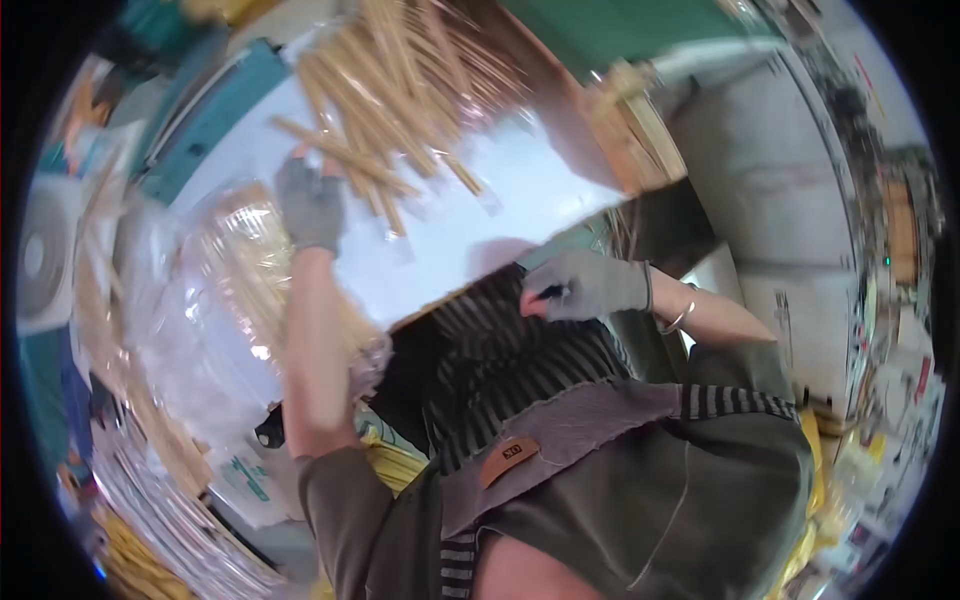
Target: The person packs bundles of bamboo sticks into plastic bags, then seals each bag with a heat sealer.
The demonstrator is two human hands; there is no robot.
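My left hand (311, 203), in a grey glove with bare fingertips, reaches over the white tabletop (400, 275). Its fingers close on the near end of a wooden stick pack (345, 155) in clear film. Beyond it lies a loose heap of similar wrapped wooden sticks (400, 85), fanned out and overlapping. My right hand (590, 285), gloved the same way, hovers in front of my striped apron (510, 350), off the table's near edge. Its fingers are curled, with a small dark spot between them that is too blurred to name.
A large clear plastic bag of wooden sticks (245, 235) lies left of my left forearm. Teal machine part (215, 115) borders the table's far left. A wooden block (640, 140) stands at the right edge, beside a pale cabinet (760, 170). A white fan-like unit (45, 255) is far left.
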